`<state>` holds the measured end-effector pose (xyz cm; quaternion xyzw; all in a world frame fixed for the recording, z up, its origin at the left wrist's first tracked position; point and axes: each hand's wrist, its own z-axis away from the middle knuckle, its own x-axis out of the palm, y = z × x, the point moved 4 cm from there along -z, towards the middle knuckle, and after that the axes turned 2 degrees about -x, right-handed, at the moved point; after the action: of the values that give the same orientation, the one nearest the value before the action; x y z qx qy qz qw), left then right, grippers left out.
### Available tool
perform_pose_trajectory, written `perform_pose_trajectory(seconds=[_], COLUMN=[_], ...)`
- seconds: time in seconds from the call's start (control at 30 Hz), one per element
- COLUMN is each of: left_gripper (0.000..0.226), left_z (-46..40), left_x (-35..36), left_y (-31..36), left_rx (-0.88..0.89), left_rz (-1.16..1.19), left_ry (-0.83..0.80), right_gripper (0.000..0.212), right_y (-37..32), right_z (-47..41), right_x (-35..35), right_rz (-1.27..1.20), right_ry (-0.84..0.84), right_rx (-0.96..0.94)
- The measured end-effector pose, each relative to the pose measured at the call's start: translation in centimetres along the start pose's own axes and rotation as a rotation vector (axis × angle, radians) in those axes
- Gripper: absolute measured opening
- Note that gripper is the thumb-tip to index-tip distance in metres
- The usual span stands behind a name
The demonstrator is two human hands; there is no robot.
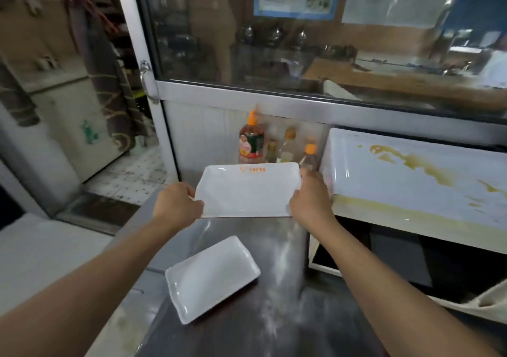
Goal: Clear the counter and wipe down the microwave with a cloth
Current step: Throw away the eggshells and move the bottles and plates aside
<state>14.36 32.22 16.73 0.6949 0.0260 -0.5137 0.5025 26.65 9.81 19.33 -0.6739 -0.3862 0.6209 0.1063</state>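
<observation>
A white rectangular plate [247,190] with an orange logo is held above the steel counter [274,315]. My left hand [177,204] grips its left edge and my right hand [310,200] grips its right edge. A second white rectangular plate [211,277] lies on the counter below, turned at an angle. The white microwave [411,181] stands to the right, its top smeared with yellow-brown stains and its dark door facing me. No cloth shows.
Several sauce bottles [251,142] stand at the back of the counter against a white panel, one with an orange cap [310,155] next to the microwave. A glass window with a metal frame [247,93] runs above. A fridge [55,126] stands far left.
</observation>
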Motion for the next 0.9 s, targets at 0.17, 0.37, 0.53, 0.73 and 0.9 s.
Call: perform_pose_trajectory(seconds=[0.17, 0.37, 0.53, 0.73, 0.9], left_gripper=[0.013, 0.014, 0.018, 0.015, 0.019], left_z=[1.4, 3.3, 5.2, 7.2, 7.9], left_x=[0.7, 2.9, 5.6, 9.0, 10.4], left_y=[-6.1, -11.2, -14.8, -18.7, -19.7], left_rx=[-0.146, -0.283, -0.376, -0.475, -0.469], left_rz=[-0.022, -0.012, -0.027, 0.005, -0.060], left_ry=[-0.015, -0.036, -0.068, -0.056, -0.071], right_gripper=[0.043, 0.043, 0.045, 0.050, 0.053], right_y=[0.1, 1.4, 2.9, 4.7, 6.1], right_z=[0.9, 2.2, 3.0, 4.3, 4.7], right_x=[5.3, 10.4, 14.6, 18.8, 20.7], right_rz=[-0.029, -0.082, -0.086, -0.099, -0.073], right_ry=[-0.112, -0.198, -0.295, -0.365, -0.411], right_rx=[-0.029, 0.000, 0.011, 0.025, 0.011])
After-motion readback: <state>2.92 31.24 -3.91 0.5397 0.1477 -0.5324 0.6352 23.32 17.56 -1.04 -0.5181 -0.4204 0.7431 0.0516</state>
